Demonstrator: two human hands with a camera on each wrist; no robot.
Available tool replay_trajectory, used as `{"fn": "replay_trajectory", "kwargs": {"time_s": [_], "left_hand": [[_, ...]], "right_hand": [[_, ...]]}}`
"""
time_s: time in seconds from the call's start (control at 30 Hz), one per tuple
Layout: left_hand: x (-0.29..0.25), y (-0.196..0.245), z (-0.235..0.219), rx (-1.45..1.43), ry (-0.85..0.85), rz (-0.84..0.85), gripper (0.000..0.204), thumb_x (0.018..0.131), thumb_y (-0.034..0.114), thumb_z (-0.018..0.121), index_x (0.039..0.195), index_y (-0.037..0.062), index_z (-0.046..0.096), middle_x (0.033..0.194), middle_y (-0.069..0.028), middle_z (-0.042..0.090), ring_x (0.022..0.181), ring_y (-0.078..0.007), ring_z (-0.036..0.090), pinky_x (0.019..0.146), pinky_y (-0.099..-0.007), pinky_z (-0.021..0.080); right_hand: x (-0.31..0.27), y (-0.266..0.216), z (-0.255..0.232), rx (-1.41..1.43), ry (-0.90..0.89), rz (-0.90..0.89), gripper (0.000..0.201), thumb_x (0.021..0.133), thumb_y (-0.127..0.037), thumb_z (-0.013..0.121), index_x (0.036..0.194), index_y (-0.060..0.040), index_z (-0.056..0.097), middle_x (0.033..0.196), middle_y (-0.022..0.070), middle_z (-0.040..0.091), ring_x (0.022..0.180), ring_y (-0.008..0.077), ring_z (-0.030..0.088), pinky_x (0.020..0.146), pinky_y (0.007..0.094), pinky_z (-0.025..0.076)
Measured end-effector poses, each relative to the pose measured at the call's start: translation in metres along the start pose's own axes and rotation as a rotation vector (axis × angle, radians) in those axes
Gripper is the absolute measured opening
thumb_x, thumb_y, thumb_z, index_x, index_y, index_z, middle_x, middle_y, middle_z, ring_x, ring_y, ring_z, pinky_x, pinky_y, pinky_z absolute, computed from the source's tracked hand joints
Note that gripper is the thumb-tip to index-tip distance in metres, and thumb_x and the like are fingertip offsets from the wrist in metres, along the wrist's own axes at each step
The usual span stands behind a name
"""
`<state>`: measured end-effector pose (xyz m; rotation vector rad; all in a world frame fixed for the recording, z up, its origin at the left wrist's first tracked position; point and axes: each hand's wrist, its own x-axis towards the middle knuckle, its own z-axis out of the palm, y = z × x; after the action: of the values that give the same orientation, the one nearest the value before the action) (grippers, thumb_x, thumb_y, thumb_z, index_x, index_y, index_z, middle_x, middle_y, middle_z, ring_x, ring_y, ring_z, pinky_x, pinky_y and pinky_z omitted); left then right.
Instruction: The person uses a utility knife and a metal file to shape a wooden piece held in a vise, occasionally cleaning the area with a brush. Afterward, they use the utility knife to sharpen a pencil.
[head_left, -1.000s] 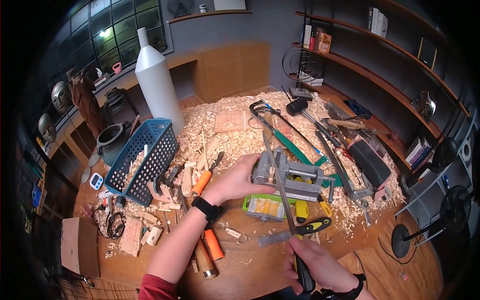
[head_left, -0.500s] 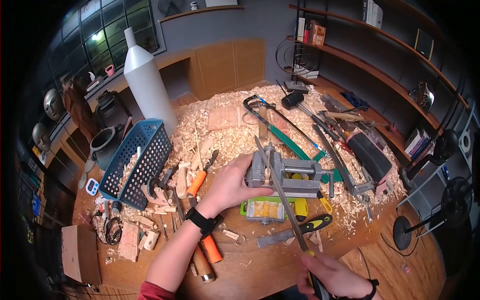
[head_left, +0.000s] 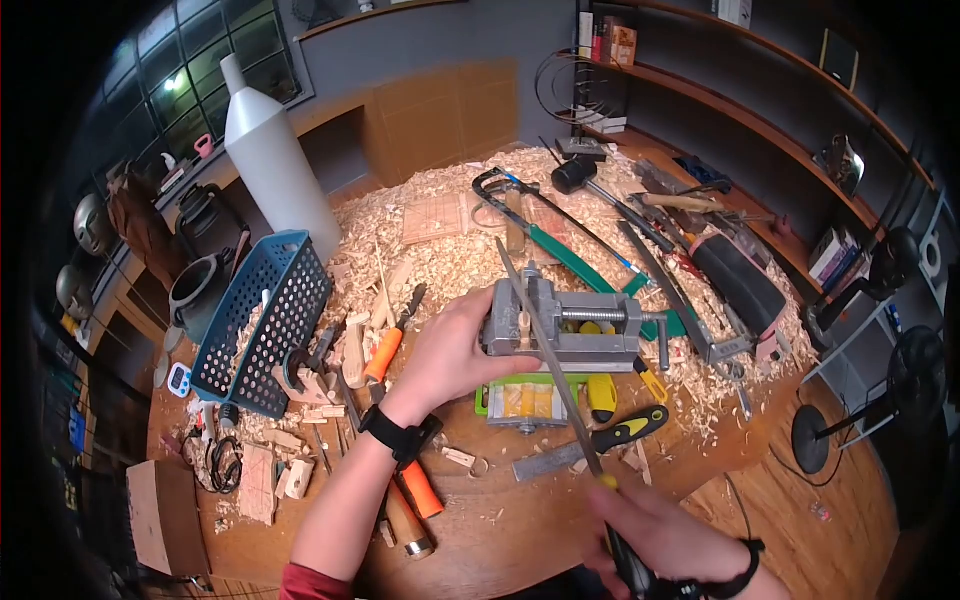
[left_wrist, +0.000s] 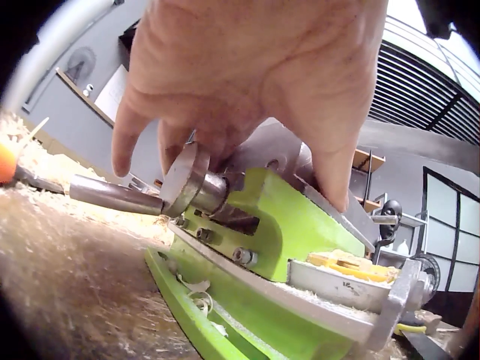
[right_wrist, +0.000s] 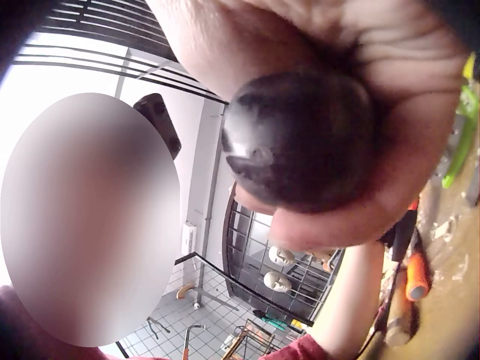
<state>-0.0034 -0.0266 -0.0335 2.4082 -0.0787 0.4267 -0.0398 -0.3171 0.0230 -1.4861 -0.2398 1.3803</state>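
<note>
My left hand (head_left: pixel 450 345) grips the left end of a grey metal vise (head_left: pixel 592 347), its thumb along the front side. A small piece of wood (head_left: pixel 525 326) stands in the vise. Held in my right hand (head_left: pixel 665 530) is a long file (head_left: pixel 548 352), its black and yellow handle (head_left: pixel 630 565) in the curled fingers. The file slants across the vise, overlapping it beside the wood. In the left wrist view, the hand spans the vise above its lime-green base (left_wrist: pixel 300 232). The right wrist view shows the rounded black handle end (right_wrist: pixel 300 142) inside the fist.
Another yellow-black-handled file (head_left: pixel 632 430) lies before the vise. Left are orange-handled chisels (head_left: pixel 383 353), wood offcuts (head_left: pixel 259 483) and a blue basket (head_left: pixel 300 330). Behind are shavings (head_left: pixel 400 250), a green hacksaw (head_left: pixel 570 258) and a black mallet (head_left: pixel 575 175).
My right hand has drawn the file back toward me, then its tip has edged forward again. My left hand keeps its hold on the vise. The head view has shifted.
</note>
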Motion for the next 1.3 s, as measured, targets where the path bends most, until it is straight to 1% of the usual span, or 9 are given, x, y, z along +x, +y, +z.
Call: {"fn": "replay_trajectory", "kwargs": {"time_s": [0.03, 0.23, 0.33, 0.47, 0.53, 0.73, 0.77, 1.07, 1.3], "left_hand": [[-0.001, 0.005, -0.002, 0.032, -0.030, -0.027, 0.077, 0.073, 0.033, 0.091, 0.134, -0.0018, 0.058, 0.120, -0.0232, 0.067, 0.110, -0.0338, 0.066, 0.097, -0.0405, 0.050], [-0.002, -0.002, 0.001, 0.044, -0.006, -0.010, 0.076, 0.074, 0.028, 0.089, 0.136, -0.0017, 0.056, 0.118, -0.0232, 0.068, 0.110, -0.0342, 0.066, 0.098, -0.0404, 0.050], [-0.003, 0.008, -0.002, 0.008, -0.013, -0.027, 0.077, 0.073, 0.027, 0.089, 0.137, -0.0014, 0.056, 0.118, -0.0232, 0.068, 0.111, -0.0345, 0.066, 0.098, -0.0406, 0.050], [-0.001, 0.006, 0.001, 0.021, 0.001, 0.005, 0.078, 0.073, 0.028, 0.089, 0.137, -0.0013, 0.056, 0.117, -0.0234, 0.068, 0.110, -0.0348, 0.066, 0.098, -0.0409, 0.050], [-0.001, 0.004, 0.000, -0.001, -0.018, -0.061, 0.089, 0.069, 0.044, 0.090, 0.138, 0.0003, 0.057, 0.117, -0.0224, 0.069, 0.110, -0.0380, 0.066, 0.097, -0.0440, 0.052], [-0.002, 0.005, 0.005, 0.008, 0.036, 0.001, 0.083, 0.070, 0.042, 0.090, 0.135, 0.0016, 0.059, 0.116, -0.0214, 0.069, 0.109, -0.0380, 0.066, 0.097, -0.0443, 0.052], [-0.002, 0.011, 0.003, 0.023, 0.021, 0.022, 0.077, 0.075, 0.028, 0.087, 0.139, 0.0006, 0.056, 0.115, -0.0200, 0.071, 0.106, -0.0349, 0.069, 0.096, -0.0401, 0.052], [-0.003, 0.007, 0.007, 0.099, 0.053, -0.003, 0.078, 0.073, 0.031, 0.089, 0.137, -0.0005, 0.057, 0.116, -0.0214, 0.071, 0.104, -0.0330, 0.070, 0.093, -0.0395, 0.054], [-0.002, 0.010, 0.006, 0.040, 0.014, -0.060, 0.078, 0.073, 0.036, 0.089, 0.135, 0.0001, 0.059, 0.114, -0.0212, 0.071, 0.104, -0.0335, 0.070, 0.093, -0.0400, 0.053]], "right_hand": [[0.003, -0.013, 0.004, -0.008, 0.050, 0.010, 0.039, 0.113, -0.040, 0.036, 0.102, -0.0030, 0.044, 0.067, 0.0051, 0.056, 0.047, 0.0164, 0.059, 0.045, 0.0281, 0.045], [-0.006, 0.016, 0.029, 0.096, 0.048, -0.073, 0.037, 0.112, -0.041, 0.038, 0.102, -0.0062, 0.046, 0.066, 0.0051, 0.056, 0.045, 0.0176, 0.059, 0.042, 0.0279, 0.044], [0.003, 0.035, 0.027, 0.101, 0.015, -0.049, 0.039, 0.112, -0.041, 0.037, 0.105, -0.0032, 0.042, 0.067, 0.0057, 0.058, 0.047, 0.0173, 0.060, 0.045, 0.0295, 0.046], [0.017, -0.013, 0.022, 0.122, 0.077, -0.074, 0.038, 0.112, -0.041, 0.038, 0.106, -0.0039, 0.042, 0.069, 0.0060, 0.060, 0.047, 0.0176, 0.060, 0.044, 0.0296, 0.045], [0.015, -0.010, 0.020, 0.103, 0.003, -0.073, 0.037, 0.112, -0.041, 0.036, 0.105, -0.0050, 0.041, 0.070, 0.0054, 0.060, 0.048, 0.0172, 0.061, 0.045, 0.0289, 0.046], [-0.005, 0.012, 0.033, 0.183, 0.045, -0.040, 0.035, 0.112, -0.040, 0.037, 0.104, -0.0074, 0.044, 0.068, 0.0052, 0.057, 0.048, 0.0174, 0.060, 0.044, 0.0270, 0.045], [0.003, 0.004, 0.027, 0.102, 0.020, -0.020, 0.040, 0.112, -0.043, 0.035, 0.103, -0.0053, 0.042, 0.070, 0.0054, 0.058, 0.052, 0.0170, 0.063, 0.048, 0.0276, 0.047], [-0.006, 0.027, 0.036, 0.112, 0.047, 0.035, 0.040, 0.111, -0.043, 0.040, 0.104, -0.0031, 0.042, 0.072, 0.0061, 0.058, 0.052, 0.0176, 0.062, 0.049, 0.0294, 0.050], [0.021, -0.005, 0.024, 0.136, 0.012, -0.098, 0.041, 0.111, -0.045, 0.038, 0.107, -0.0035, 0.041, 0.071, 0.0064, 0.059, 0.051, 0.0191, 0.064, 0.048, 0.0305, 0.050]]}}
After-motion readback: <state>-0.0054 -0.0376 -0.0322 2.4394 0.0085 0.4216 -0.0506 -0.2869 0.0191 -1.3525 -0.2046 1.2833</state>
